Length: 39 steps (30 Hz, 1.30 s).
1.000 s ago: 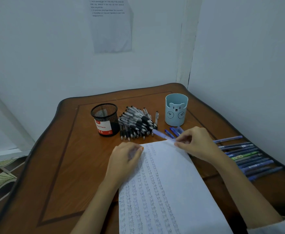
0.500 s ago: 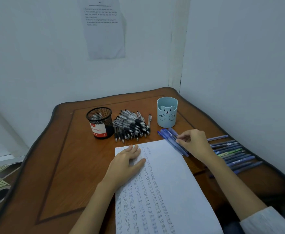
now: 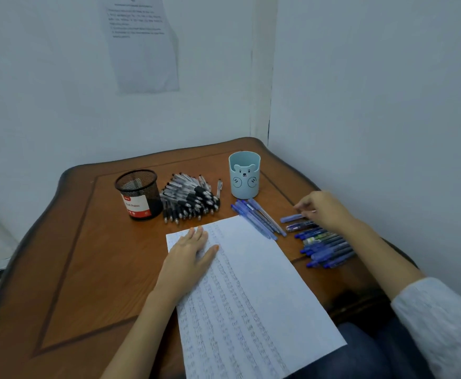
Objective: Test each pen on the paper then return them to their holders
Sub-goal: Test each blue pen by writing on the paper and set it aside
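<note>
Paper [image 3: 251, 283] centre-bottom on desk [image 3: 101, 255], L grip [image 3: 189, 258] flat on its top-left corner, fingers straight. R grip [image 3: 326, 212] centre-right, curled fingertips at pale blue pen [image 3: 291, 218] atop pen row [image 3: 325, 247]; pinched or just touched, can't tell.

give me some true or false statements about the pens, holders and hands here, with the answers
1. The left hand lies flat on the paper. True.
2. Pens stand in the black mesh holder. False: none stick out of it; the black pens lie in a pile on the table.
3. That pile lies between the mesh holder and the blue bear holder. True.
4. The right hand is writing on the paper. False: it is off the paper, over the row of blue pens at the table's right side.
</note>
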Motion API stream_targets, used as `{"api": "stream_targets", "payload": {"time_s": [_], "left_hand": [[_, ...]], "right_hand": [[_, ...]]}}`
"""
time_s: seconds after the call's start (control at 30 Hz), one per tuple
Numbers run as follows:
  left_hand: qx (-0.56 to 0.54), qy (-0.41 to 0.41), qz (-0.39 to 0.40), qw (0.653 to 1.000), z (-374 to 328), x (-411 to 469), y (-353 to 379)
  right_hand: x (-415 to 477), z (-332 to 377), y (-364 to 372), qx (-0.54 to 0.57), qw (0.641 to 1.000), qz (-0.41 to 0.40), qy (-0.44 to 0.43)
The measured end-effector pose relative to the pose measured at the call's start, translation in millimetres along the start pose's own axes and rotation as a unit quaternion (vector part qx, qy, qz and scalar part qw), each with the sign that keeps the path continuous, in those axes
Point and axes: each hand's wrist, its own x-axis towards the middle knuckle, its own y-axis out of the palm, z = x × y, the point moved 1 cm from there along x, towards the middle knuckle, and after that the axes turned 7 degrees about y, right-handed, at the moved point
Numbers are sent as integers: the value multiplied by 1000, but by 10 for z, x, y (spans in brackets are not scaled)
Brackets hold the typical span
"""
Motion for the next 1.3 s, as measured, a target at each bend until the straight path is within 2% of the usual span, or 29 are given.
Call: {"api": "stream_targets", "payload": {"time_s": [0.2, 0.27, 0.33, 0.43, 0.6, 0.8, 0.9, 1.0, 1.17, 1.3], "left_hand": [[14, 13, 13, 1000, -28, -29, -29], [11, 13, 8, 1000, -27, -32, -31], [7, 11, -2, 1000, -23, -31, -23], [6, 2, -26, 1000, -27, -32, -17], [-13, 35, -78, 996, -56, -52, -40], [-61, 81, -136, 986, -58, -59, -62], [-61, 96, -157, 981, -44, -63, -62], [-73, 99, -167, 978, -33, -62, -60], [-75, 107, -178, 975, -26, -72, -66], [-74, 97, -166, 979, -7, -58, -50]], "right_hand": [[-17, 80, 30, -145, 987, -8, -70], [-61, 178, 16, -113, 985, -43, -123], [-127, 349, 6, -26, 983, -69, -166], [-232, 670, 41, 22, 977, -55, -203], [-310, 884, 313, -21, 976, -5, -216], [-396, 1033, 595, 32, 976, 25, -214], [-430, 1089, 677, 99, 972, 40, -208], [-469, 1126, 724, 128, 973, 44, -188], [-523, 1154, 714, 97, 977, 8, -188], [-552, 1169, 672, 75, 983, 38, -165]]}}
